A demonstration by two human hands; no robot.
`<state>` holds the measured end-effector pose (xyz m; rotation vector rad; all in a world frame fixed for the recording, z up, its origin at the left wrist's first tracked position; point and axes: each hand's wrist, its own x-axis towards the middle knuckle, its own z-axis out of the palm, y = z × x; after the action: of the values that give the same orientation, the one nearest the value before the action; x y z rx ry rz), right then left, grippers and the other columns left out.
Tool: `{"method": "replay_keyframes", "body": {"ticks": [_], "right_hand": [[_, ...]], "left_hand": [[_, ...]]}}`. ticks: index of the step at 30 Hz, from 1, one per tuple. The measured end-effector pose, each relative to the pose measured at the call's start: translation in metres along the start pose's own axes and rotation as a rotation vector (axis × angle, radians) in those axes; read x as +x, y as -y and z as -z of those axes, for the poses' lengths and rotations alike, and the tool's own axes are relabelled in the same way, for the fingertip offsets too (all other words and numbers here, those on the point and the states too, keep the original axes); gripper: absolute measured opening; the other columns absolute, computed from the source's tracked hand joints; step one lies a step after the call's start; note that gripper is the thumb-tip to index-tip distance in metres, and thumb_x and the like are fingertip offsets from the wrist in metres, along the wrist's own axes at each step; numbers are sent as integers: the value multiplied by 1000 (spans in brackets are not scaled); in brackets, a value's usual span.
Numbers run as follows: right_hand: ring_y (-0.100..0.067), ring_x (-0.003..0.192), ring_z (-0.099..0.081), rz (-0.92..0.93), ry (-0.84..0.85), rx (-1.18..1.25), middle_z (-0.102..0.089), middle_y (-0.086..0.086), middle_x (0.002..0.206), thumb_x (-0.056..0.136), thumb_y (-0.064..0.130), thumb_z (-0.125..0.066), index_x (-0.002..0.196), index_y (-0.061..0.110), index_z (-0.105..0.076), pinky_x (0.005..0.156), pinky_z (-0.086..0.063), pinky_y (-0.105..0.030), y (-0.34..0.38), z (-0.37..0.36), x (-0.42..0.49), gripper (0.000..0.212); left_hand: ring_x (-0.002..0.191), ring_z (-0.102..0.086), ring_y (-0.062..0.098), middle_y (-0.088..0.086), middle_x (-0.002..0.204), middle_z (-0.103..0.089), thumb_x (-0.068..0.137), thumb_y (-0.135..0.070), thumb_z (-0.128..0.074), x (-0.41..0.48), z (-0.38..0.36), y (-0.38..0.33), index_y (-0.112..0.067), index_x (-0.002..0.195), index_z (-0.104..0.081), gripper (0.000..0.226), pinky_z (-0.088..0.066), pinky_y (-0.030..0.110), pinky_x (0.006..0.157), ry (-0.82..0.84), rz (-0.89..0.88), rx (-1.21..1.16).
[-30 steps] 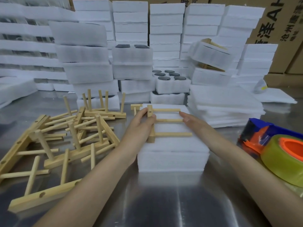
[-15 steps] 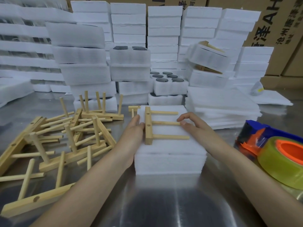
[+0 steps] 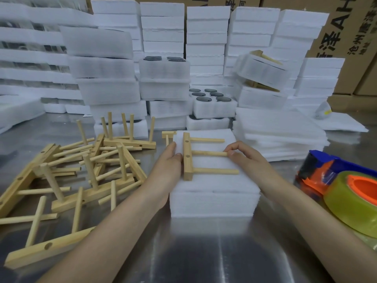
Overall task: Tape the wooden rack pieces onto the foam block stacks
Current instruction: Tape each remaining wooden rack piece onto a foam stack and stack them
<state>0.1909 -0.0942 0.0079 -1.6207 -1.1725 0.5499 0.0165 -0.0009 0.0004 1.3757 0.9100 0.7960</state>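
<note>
A wooden rack piece [image 3: 188,156], a short bar with three dowels pointing right, lies flat on top of a white foam block stack [image 3: 214,193] in front of me. My left hand [image 3: 168,166] rests against the stack's left edge, its thumb touching the bar. My right hand [image 3: 243,158] has curled fingertips on the tip of the middle dowel. A tape dispenser [image 3: 326,174], blue and orange with a yellowish tape roll [image 3: 350,201], lies at the right, untouched.
A loose pile of wooden rack pieces [image 3: 81,170] covers the metal table [image 3: 204,252] at the left. A stack of thin foam sheets [image 3: 279,135] sits right of the block. Tall foam stacks [image 3: 163,68] and cardboard boxes [image 3: 346,37] wall the back.
The rack piece has shifted slightly left on the foam. My left hand slid from over the bar down to the stack's left edge; my right hand's fingers curled onto the middle dowel's tip.
</note>
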Motion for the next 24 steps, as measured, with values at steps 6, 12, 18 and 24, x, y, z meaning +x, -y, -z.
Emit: {"method": "replay_keyframes", "body": {"ticks": [6, 12, 18, 24], "right_hand": [[-4, 67, -45, -28, 13, 21, -51, 11, 76, 96, 18, -50, 79, 22, -58, 61, -35, -18, -1, 2, 2, 20], [-4, 69, -42, -26, 22, -48, -49, 11, 76, 97, 20, -46, 76, 25, -55, 63, -33, -20, -4, 3, 5, 23], [-2, 77, -51, -60, 49, -31, -55, 20, 85, 98, 33, -45, 86, 41, -56, 67, -36, -21, -10, 3, 8, 18], [26, 73, -48, -80, 31, -124, -49, 29, 94, 96, 47, -45, 97, 52, -45, 57, -34, -3, -16, 5, 11, 5]], "left_hand": [[132, -44, 20, -4, 149, -40, 103, -19, -35, -3, 0, -3, -33, 148, -31, 47, -37, 42, 111, 1, -3, 8], [130, -46, 19, -6, 148, -40, 102, -21, -35, -5, 1, -6, -39, 147, -29, 49, -40, 42, 108, 21, 12, 49], [105, -64, 21, 1, 115, -67, 102, -17, -35, -7, 1, -7, -29, 124, -57, 33, -52, 43, 93, 66, 30, 46], [102, -65, 22, 2, 113, -67, 99, -12, -39, -8, 1, -10, -29, 121, -53, 32, -53, 44, 90, 32, 52, 41]]}}
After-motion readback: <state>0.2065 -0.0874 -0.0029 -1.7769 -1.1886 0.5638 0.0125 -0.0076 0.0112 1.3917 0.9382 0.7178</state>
